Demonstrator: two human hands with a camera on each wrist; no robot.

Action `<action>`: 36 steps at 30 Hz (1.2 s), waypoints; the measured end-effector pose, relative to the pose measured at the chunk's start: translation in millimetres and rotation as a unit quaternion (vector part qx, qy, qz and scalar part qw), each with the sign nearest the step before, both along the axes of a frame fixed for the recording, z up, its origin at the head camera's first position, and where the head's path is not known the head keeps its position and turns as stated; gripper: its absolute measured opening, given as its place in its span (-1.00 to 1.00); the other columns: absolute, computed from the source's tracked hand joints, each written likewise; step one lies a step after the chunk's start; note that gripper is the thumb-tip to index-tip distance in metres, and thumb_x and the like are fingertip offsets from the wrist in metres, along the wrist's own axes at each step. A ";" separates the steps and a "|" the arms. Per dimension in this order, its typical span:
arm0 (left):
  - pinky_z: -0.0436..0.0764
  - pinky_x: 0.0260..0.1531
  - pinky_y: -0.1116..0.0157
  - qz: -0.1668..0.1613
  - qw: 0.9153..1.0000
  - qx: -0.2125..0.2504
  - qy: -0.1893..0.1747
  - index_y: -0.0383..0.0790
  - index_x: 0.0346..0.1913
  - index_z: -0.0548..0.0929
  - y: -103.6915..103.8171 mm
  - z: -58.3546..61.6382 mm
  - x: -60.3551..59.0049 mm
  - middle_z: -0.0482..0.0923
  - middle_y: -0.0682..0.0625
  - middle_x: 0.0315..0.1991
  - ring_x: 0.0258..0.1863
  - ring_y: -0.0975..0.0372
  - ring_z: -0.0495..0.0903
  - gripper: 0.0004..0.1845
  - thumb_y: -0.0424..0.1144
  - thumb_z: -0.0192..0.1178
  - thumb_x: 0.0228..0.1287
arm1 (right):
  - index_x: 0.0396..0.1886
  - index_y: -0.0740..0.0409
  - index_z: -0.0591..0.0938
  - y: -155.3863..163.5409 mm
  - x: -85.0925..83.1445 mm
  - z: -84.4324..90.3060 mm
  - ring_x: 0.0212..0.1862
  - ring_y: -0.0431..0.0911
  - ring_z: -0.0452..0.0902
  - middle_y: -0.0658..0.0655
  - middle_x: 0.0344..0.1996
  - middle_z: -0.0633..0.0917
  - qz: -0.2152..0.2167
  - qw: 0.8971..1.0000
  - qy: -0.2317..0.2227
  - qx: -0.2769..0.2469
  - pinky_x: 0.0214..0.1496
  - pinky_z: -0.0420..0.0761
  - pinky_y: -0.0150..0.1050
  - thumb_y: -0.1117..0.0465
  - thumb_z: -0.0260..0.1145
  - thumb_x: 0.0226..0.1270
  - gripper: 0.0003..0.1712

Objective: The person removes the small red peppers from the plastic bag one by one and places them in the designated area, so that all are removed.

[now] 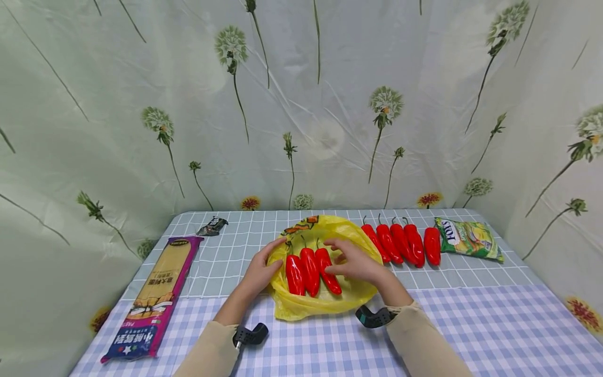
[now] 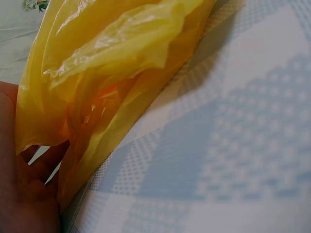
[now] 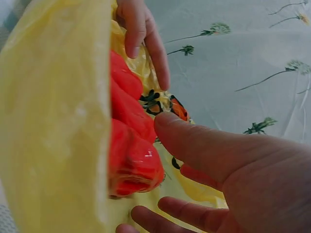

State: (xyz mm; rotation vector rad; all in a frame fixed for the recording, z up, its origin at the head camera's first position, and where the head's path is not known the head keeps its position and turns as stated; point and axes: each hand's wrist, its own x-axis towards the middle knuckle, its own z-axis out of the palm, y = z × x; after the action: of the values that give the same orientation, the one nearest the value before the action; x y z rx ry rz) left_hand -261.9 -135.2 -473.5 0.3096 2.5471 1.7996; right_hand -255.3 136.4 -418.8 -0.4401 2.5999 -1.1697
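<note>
Three shiny red chili peppers [image 1: 309,271] lie side by side in an opened yellow plastic bag [image 1: 301,309]. My left hand [image 1: 261,266] is at the bag's left rim, fingers extended and thumb apart from them. In the left wrist view, that hand [image 2: 36,194] is beside the bag's yellow folds [image 2: 112,53], partly hidden. Over the bag's right side is my right hand [image 1: 355,263], its thumb and fingers spread near the rightmost pepper [image 1: 328,272]. The right wrist view shows space between the fingers of this hand [image 3: 252,179], beside the peppers [image 3: 138,155].
Several more red peppers [image 1: 400,243] lie in a row right of the bag, next to a green snack packet [image 1: 468,240]. A long pasta pack [image 1: 155,296] lies at left, with a small black wrapper [image 1: 213,226] behind it. A floral curtain [image 1: 301,104] hangs behind the checkered tablecloth [image 1: 494,330].
</note>
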 end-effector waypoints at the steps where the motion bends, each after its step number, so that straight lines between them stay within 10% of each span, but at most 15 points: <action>1: 0.24 0.50 -0.08 0.000 1.000 -0.001 0.001 0.09 0.40 0.45 0.1 -0.1 0.0 0.30 -0.09 0.50 0.51 -0.03 0.24 -0.40 -0.39 0.11 0.32 | 0.41 0.03 0.41 -0.7 -0.1 -1.1 0.10 0.08 0.59 0.23 0.27 0.52 0.003 1.000 0.005 0.007 -0.06 0.75 -0.08 0.10 0.51 0.16 -0.19; 15: 0.22 0.51 -0.07 0.004 1.000 -0.002 -0.005 0.10 0.40 0.45 0.4 -0.7 -1.5 0.31 -0.07 0.50 0.51 -0.02 0.24 -0.38 -0.40 0.11 0.30 | 0.44 0.11 0.38 -6.7 1.0 -8.0 0.12 0.04 0.58 0.17 0.23 0.56 0.006 0.999 0.038 0.033 0.21 0.64 0.01 0.13 0.52 0.15 -0.14; 36: 0.26 0.49 -0.09 0.006 1.000 -0.008 -0.005 0.10 0.40 0.46 0.9 0.0 -1.0 0.32 -0.08 0.49 0.50 -0.04 0.26 -0.39 -0.38 0.12 0.30 | 0.27 -0.09 0.48 -8.3 0.4 -8.9 0.02 0.00 0.53 0.15 0.09 0.52 -0.032 0.999 0.024 0.013 0.02 0.71 -0.09 0.26 0.48 0.16 -0.33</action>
State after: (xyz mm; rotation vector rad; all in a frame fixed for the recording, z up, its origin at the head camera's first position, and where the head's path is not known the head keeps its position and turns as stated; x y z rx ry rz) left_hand -262.8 -134.3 -473.5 0.2841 2.5605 1.7787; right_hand -254.9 128.1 -427.6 -0.3858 2.6853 -1.1577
